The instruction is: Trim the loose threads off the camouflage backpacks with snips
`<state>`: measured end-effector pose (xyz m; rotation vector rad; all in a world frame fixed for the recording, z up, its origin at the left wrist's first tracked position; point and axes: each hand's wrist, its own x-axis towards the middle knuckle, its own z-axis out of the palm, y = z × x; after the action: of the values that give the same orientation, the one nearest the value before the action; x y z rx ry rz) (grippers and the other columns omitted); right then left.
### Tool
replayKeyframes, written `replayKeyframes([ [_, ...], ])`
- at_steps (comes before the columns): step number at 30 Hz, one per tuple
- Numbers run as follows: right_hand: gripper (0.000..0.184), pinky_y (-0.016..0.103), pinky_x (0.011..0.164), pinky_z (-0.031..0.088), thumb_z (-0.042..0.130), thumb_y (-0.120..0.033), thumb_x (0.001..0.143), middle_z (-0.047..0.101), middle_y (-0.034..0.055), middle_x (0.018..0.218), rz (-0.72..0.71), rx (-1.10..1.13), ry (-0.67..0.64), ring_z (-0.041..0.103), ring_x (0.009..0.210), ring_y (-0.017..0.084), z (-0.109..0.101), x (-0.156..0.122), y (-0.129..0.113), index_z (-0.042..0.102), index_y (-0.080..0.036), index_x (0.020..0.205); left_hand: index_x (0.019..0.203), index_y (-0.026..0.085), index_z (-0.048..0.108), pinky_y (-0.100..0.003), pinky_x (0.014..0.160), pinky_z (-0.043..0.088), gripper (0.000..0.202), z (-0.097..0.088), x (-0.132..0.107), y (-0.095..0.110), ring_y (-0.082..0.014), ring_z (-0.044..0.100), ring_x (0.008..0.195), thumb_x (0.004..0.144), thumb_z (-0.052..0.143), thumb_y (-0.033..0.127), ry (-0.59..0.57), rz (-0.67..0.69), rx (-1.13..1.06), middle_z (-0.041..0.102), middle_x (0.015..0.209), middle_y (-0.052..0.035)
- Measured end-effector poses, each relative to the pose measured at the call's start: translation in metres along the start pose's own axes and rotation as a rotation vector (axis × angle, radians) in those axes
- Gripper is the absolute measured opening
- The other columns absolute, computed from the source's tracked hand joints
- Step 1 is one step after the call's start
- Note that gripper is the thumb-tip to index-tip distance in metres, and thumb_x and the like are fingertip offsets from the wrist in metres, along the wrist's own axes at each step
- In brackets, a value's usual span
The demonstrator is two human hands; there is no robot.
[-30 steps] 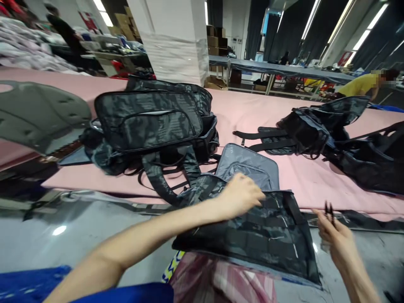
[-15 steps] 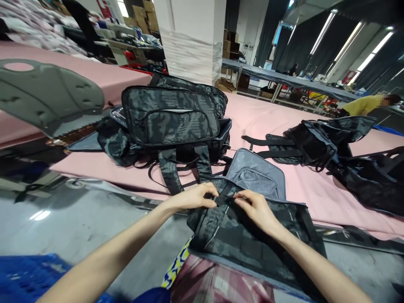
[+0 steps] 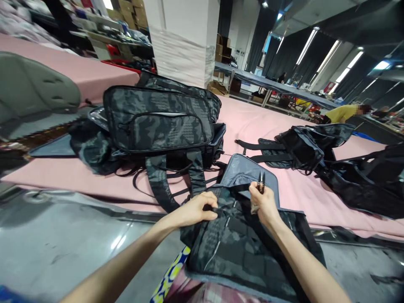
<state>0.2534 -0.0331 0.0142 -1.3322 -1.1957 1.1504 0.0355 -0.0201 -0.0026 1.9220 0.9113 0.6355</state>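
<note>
A dark camouflage backpack point(image 3: 246, 248) lies across my lap, leaning on the table's front edge. My left hand point(image 3: 203, 206) is closed in a pinch on the backpack's fabric near its upper left corner. Raised just above the bag, my right hand point(image 3: 263, 200) is closed round small thread snips point(image 3: 261, 182), their dark tips pointing up. A black strap point(image 3: 240, 188) runs up to the right hand's fingers; whether they grip it too, I cannot tell. Behind the hands, a grey padded flap point(image 3: 249, 168) with a pocket rests on the pink cloth.
Pink cloth covers the long table point(image 3: 246, 118). Camouflage backpacks point(image 3: 160, 126) are piled at left, straps hanging toward me. More dark bags point(image 3: 303, 145) lie at right. A grey chair back point(image 3: 34, 88) stands at left. A person in yellow point(image 3: 342, 113) bends beyond the table.
My right hand has risen from the bag, and the snips now show in it. The left hand keeps its pinch on the bag. The view has turned slightly to the right.
</note>
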Motion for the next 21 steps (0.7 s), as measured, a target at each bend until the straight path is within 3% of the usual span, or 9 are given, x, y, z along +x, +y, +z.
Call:
replayKeyframes([
  [5, 0.027, 0.02, 0.041, 0.012, 0.067, -0.038, 0.067, 0.028, -0.0091, 0.051, 0.015, 0.124, -0.091, 0.017, 0.042, 0.004, -0.028, 0.0, -0.006, 0.051, -0.016, 0.073, 0.118, 0.023, 0.052, -0.025, 0.073, 0.045, 0.047, 0.014, 0.033, 0.026, -0.012, 0.055, 0.075, 0.071, 0.059, 0.023, 0.252, 0.034, 0.023, 0.057, 0.113, -0.0041],
  [8, 0.024, 0.02, 0.041, 0.016, 0.064, -0.037, 0.07, 0.033, -0.0078, 0.052, -0.033, 0.087, -0.083, 0.022, 0.043, 0.004, -0.032, -0.003, -0.002, 0.053, -0.016, 0.073, 0.099, 0.02, 0.065, -0.021, 0.058, 0.042, 0.026, 0.036, 0.056, 0.043, -0.0094, 0.051, 0.058, 0.074, 0.058, 0.025, 0.178, 0.031, -0.04, 0.065, 0.086, 0.0007],
  [11, 0.021, 0.02, 0.045, 0.027, 0.06, -0.037, 0.073, 0.043, -0.005, 0.056, -0.103, -0.075, -0.042, 0.034, 0.047, 0.007, -0.041, -0.004, 0.003, 0.055, -0.017, 0.071, 0.077, 0.017, 0.069, -0.019, 0.05, 0.035, 0.015, 0.052, 0.066, 0.053, -0.0091, 0.047, 0.052, 0.075, 0.057, 0.026, 0.184, 0.002, -0.076, 0.06, 0.061, 0.0026],
  [14, 0.02, 0.025, 0.061, 0.04, 0.059, -0.038, 0.074, 0.059, 0.0005, 0.072, -0.218, -0.362, 0.039, 0.053, 0.065, 0.014, -0.054, -0.008, 0.005, 0.06, -0.019, 0.077, 0.077, 0.018, 0.07, -0.019, 0.051, 0.035, 0.012, 0.056, 0.065, 0.056, -0.0085, 0.047, 0.052, 0.073, 0.06, 0.021, 0.301, 0.054, 0.005, 0.061, 0.063, 0.002],
  [17, 0.032, 0.031, 0.074, 0.042, 0.058, -0.04, 0.076, 0.064, 0.0046, 0.096, -0.318, -0.681, 0.115, 0.058, 0.084, 0.021, -0.066, -0.018, 0.002, 0.058, -0.022, 0.103, 0.079, 0.018, 0.07, -0.019, 0.053, 0.037, 0.012, 0.057, 0.063, 0.055, -0.0082, 0.048, 0.054, 0.075, 0.059, 0.019, 0.368, 0.155, 0.103, 0.061, 0.065, 0.0011],
  [21, 0.023, 0.029, 0.07, 0.039, 0.046, -0.034, 0.087, 0.065, 0.0056, 0.088, -0.483, -0.937, 0.194, 0.058, 0.079, 0.018, -0.072, -0.032, -0.004, 0.057, -0.019, 0.099, 0.081, 0.017, 0.069, -0.019, 0.053, 0.038, 0.013, 0.063, 0.066, 0.053, -0.0085, 0.05, 0.055, 0.079, 0.056, 0.018, 0.392, 0.23, 0.159, 0.062, 0.066, -0.0001],
])
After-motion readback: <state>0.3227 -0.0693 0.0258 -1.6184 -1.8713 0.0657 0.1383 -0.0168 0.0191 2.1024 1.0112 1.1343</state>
